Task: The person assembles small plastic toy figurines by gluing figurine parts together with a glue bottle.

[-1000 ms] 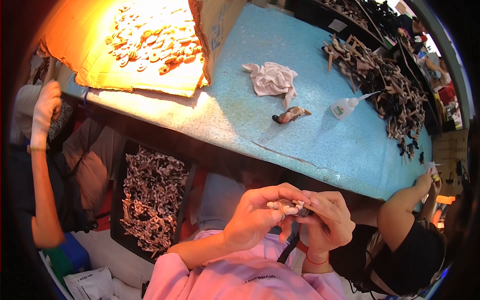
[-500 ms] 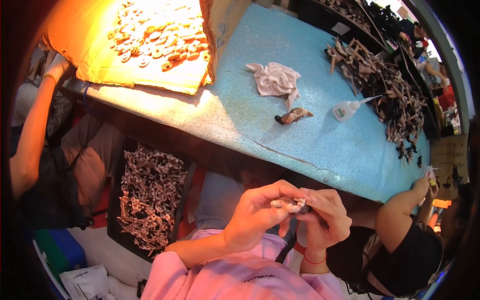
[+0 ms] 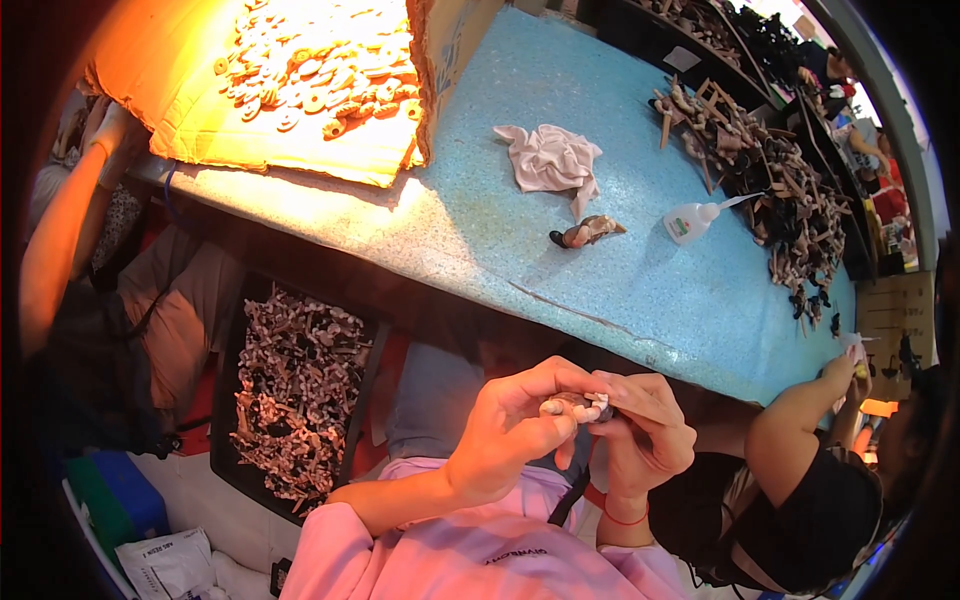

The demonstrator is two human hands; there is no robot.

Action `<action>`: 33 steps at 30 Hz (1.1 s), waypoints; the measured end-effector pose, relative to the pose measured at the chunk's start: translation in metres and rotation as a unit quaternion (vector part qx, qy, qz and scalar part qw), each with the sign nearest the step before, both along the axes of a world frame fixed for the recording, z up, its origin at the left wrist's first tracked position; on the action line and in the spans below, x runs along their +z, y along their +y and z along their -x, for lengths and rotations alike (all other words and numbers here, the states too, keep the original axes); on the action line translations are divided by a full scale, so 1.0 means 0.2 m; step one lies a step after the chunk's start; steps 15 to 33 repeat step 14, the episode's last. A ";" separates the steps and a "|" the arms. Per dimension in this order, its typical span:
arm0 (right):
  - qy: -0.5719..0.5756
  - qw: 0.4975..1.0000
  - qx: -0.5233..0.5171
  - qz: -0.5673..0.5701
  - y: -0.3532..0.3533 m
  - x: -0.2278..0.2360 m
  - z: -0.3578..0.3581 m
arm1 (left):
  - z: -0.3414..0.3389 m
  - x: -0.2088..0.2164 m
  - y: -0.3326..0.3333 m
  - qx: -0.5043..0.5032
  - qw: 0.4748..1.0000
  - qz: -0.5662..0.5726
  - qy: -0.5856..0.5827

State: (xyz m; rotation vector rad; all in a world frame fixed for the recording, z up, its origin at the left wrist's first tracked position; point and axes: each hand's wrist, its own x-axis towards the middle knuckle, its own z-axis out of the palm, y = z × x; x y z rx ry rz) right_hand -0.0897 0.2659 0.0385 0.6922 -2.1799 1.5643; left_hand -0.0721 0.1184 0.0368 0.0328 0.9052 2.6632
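- While both hands meet close in front of the person's chest, a small toy figure part [image 3: 572,404], pale and dark, sits pinched between them, low in the view and below the near edge of the table.
- The left hand [image 3: 515,430] curls around it from the left with thumb and fingertips closed on it; the right hand [image 3: 640,435] closes on its other end from the right, a red band at that wrist.
- Judging by the piles, the work looks to be in mid-run: this piece is not yet set down, and only one finished-looking small figure [image 3: 586,232] lies alone on the blue table [image 3: 480,230].
- Near that figure lie a crumpled white cloth [image 3: 550,160] and, just to its right, a small squeeze bottle [image 3: 692,220] on its side.
- A dark tray [image 3: 297,395] beside the person's left knee is heaped with many pale and brown small parts, so plenty seems left.
- An opened cardboard box [image 3: 290,150] under strong orange light holds a spread of small round pieces.
- Farther right, a long heap of brown figure pieces [image 3: 770,180] covers the table's far side.
- A co-worker's hand [image 3: 845,365] works at the table's right corner.
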 end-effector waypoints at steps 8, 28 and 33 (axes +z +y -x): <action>0.023 0.999 -0.022 -0.027 0.00 0.04 -0.01 | 0.00 0.00 0.01 -0.016 0.998 -0.053 -0.002; 0.052 0.996 -0.030 -0.062 0.01 0.06 -0.02 | 0.00 0.01 0.00 -0.045 0.992 -0.114 -0.017; 0.052 0.996 -0.030 -0.062 0.01 0.06 -0.02 | 0.00 0.01 0.00 -0.045 0.992 -0.114 -0.017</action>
